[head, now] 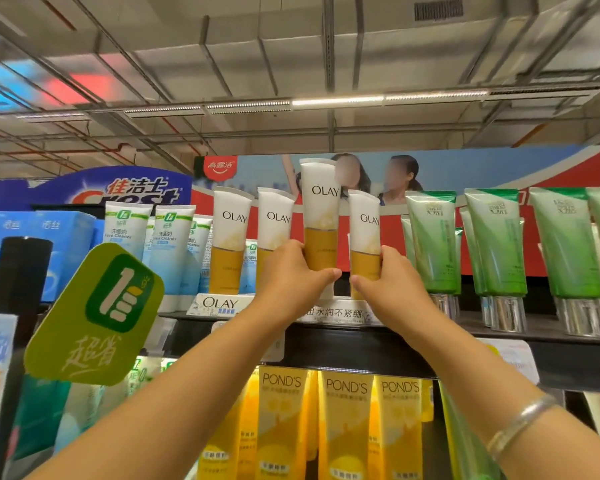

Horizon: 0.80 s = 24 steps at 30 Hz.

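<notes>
Left hand upraised round Olay tube

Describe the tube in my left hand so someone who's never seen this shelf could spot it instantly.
Look at the top shelf under the red and blue banner, where four white-and-yellow OLAY tubes line up between blue-white cleanser tubes and green tubes. The held tube is third from the left, gripped by the left hand. Only it is lifted, its top well above its neighbours.
</notes>
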Motion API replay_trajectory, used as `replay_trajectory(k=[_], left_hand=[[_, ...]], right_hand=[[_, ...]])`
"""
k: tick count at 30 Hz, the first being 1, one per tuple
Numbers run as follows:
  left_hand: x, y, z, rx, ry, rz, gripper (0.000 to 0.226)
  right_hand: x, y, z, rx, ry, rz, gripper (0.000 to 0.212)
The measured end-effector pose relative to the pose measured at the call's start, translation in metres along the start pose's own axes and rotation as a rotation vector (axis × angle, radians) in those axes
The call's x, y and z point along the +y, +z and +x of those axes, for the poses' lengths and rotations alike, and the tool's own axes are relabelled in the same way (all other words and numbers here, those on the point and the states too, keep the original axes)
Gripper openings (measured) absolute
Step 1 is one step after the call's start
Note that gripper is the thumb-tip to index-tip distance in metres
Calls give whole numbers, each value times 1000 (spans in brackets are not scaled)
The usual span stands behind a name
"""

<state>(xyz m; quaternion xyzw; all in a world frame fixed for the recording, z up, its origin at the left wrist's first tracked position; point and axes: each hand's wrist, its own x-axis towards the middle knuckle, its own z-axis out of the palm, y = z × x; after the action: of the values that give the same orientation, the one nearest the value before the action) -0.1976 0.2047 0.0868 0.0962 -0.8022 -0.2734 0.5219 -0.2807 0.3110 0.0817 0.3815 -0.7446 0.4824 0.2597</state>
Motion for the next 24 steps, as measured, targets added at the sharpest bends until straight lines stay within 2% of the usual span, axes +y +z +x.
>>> replay_trajectory(k=[7, 14, 17, 20, 24], left_hand=[[1, 7, 7, -10, -12, 48, 25], [-2, 11, 13, -28, -56, 45, 32], [-2, 10, 13, -42, -67, 69, 28], [-2, 5, 14, -78, -65, 83, 17], [0, 1, 12, -152, -98, 142, 21]], right_hand=[[5, 6, 5, 7, 52, -4, 29], [6, 4, 3, -23, 50, 19, 27], [5, 2, 1, -22, 40, 25, 25], [5, 2, 0, -18, 42, 22, 27], [4, 1, -1, -15, 38, 16, 29]])
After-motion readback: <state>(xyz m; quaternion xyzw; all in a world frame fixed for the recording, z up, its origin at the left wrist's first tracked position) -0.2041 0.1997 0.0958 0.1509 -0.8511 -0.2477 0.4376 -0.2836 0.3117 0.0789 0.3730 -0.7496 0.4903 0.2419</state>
